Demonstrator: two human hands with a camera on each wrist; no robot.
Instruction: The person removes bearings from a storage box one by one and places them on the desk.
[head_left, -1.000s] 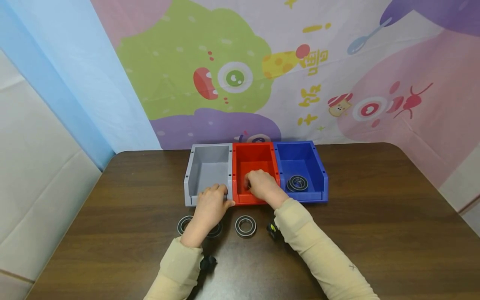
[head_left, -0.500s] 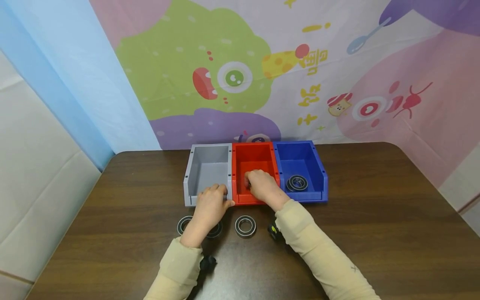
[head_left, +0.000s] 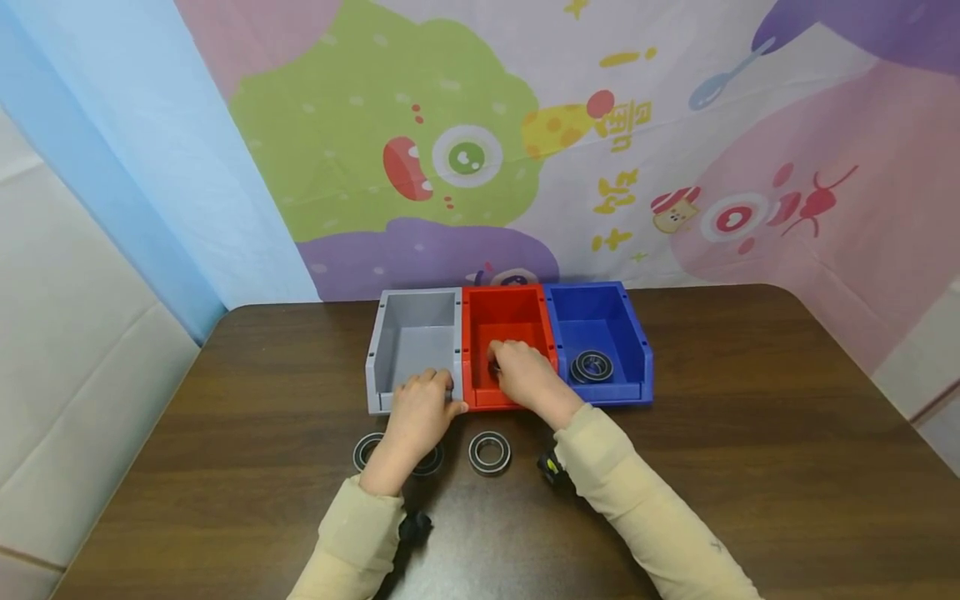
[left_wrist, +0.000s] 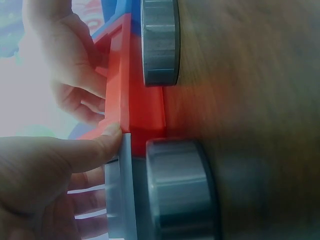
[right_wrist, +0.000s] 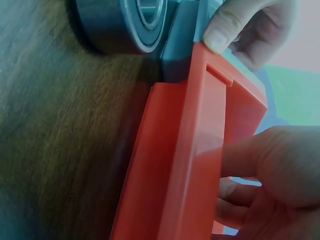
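Observation:
My left hand (head_left: 420, 412) grips the front edge of the grey bin (head_left: 378, 346). In the left wrist view the thumb lies on the lip where the grey bin meets the red one, with the other fingers behind it. My right hand (head_left: 522, 372) reaches into the red bin (head_left: 506, 304), fingers curled down near its front. A dark edge of a bearing (head_left: 494, 367) shows at those fingertips, the rest hidden by the hand. In the right wrist view the red front wall hides the fingertips.
A bearing (head_left: 489, 453) lies flat before the red bin. Two others (head_left: 365, 451) lie partly under the left forearm. Bearings (head_left: 592, 366) overlap in the blue bin (head_left: 637, 350). All three bins stand side by side on the wooden table (head_left: 247, 450), against a printed curtain (head_left: 322, 150).
Both hands stay almost where they were. My right forearm shifts slightly, and the whole head view drifts a little. The bearings on the table have not moved.

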